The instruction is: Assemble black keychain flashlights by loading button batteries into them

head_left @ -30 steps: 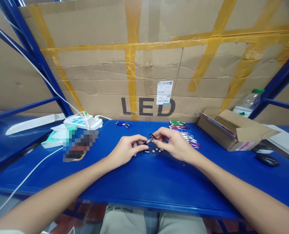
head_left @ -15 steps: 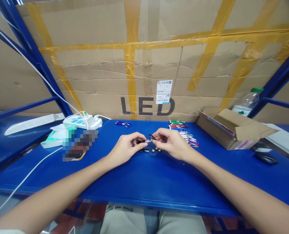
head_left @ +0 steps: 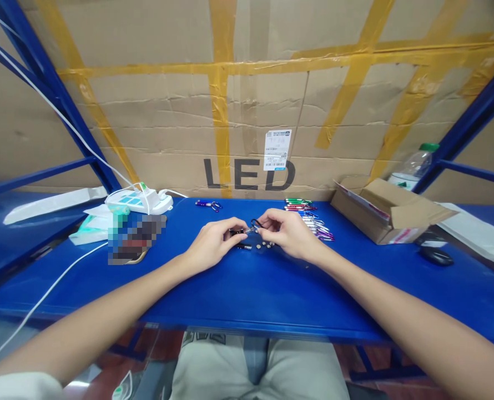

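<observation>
The view has tipped downward; the left hand (head_left: 213, 239) and right hand (head_left: 291, 234) pinch a small looped tube (head_left: 250, 229) above the bench (head_left: 247, 294), apparently working its end, which calls for steady alignment.

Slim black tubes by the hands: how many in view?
2: a held tube in the left hand and a loose tube just below it, on the blue table. More may be hidden.

Blue metal counter (head_left: 230, 300), blue rack uprights (head_left: 59, 94) either side, big cardboard carton (head_left: 180, 122) behind, yellow packing tape (head_left: 220, 111), black "LED" print (head_left: 242, 175), white shipping label (head_left: 277, 150), reddish floor (head_left: 164, 351) below.
</observation>
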Tool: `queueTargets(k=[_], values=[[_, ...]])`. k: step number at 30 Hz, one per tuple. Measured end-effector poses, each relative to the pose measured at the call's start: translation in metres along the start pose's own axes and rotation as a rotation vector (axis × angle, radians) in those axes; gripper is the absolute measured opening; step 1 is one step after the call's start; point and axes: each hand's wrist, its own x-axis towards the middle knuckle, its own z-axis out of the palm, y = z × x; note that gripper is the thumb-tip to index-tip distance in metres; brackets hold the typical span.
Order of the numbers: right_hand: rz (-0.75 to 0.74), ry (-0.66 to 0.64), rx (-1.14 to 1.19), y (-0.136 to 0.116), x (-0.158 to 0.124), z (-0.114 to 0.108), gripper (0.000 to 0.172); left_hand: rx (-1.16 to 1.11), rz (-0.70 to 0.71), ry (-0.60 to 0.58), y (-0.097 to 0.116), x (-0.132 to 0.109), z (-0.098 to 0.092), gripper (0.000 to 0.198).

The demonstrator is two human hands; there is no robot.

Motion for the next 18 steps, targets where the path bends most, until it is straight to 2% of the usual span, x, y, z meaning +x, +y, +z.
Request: queueTargets(k=[18], values=[[0.036,0.013,0.018,-0.0003,0.0,0.0023,0.011,-0.023,0.008,0.023,0.0028,-0.0002,0.0003,0.022]])
